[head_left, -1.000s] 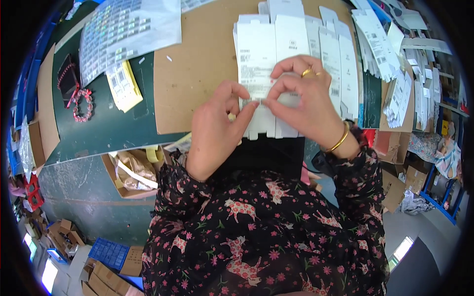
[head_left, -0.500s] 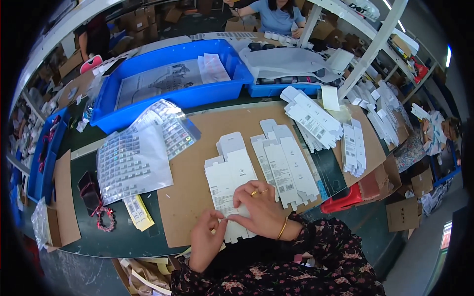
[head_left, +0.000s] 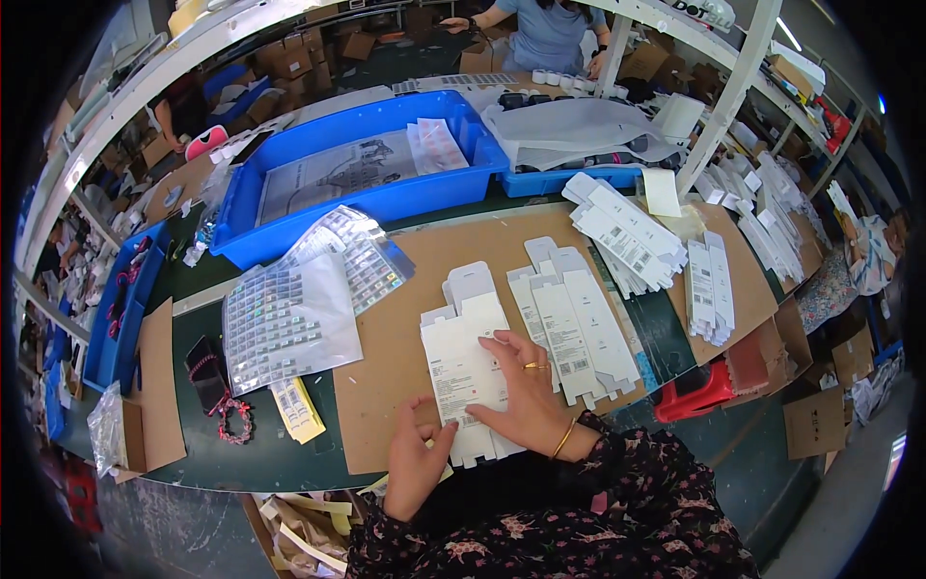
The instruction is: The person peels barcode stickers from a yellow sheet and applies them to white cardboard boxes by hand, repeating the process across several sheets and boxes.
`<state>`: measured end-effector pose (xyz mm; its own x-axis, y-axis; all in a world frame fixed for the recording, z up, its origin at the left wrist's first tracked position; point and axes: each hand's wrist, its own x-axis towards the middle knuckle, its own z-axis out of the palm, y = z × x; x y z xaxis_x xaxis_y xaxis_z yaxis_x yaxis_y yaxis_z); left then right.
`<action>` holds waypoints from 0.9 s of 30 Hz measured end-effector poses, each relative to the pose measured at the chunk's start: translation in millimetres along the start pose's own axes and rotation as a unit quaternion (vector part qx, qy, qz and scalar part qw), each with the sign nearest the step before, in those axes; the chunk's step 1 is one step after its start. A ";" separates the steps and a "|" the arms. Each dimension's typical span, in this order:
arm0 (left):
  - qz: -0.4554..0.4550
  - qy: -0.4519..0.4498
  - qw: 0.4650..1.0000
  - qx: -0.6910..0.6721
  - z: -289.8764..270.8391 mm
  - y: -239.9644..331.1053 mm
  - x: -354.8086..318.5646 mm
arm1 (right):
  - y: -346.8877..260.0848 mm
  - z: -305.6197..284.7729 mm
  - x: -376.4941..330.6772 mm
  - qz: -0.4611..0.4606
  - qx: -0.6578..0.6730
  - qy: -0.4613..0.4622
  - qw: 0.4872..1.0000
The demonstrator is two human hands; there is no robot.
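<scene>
A flat, unfolded white carton with small print lies in front of me, its tabbed end toward my body. My right hand rests on its right side with the fingers spread. At its lower left edge is my left hand, thumb and forefinger apart, the thumb touching the carton. Neither hand grips anything. Just right of that carton lie more flat white cartons, overlapping one another. Beneath them all is a brown cardboard sheet.
Left of the cardboard are sheets of small silvery stickers, yellow slips and a dark phone-like object with a braided cord. A blue tray stands behind. Carton piles lie at right, beside a white post. Another person sits across.
My right hand has moved up the carton and its fingers have spread. The hands, close together before, are now apart. The whole view has shifted slightly.
</scene>
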<state>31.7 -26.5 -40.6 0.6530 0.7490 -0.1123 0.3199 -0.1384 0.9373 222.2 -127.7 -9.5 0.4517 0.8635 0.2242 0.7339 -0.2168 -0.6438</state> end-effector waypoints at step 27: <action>-0.002 0.001 0.985 -0.173 -2.7 17.7 -5.3 | 30.4 -19.8 -33.2 0.042 0.185 0.046 0.981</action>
<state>32.1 -31.2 -22.5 0.6511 0.7500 -0.1162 0.0686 0.0943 0.9932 239.6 -172.0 -22.1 0.5600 0.8006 0.2130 0.4650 -0.0910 -0.8806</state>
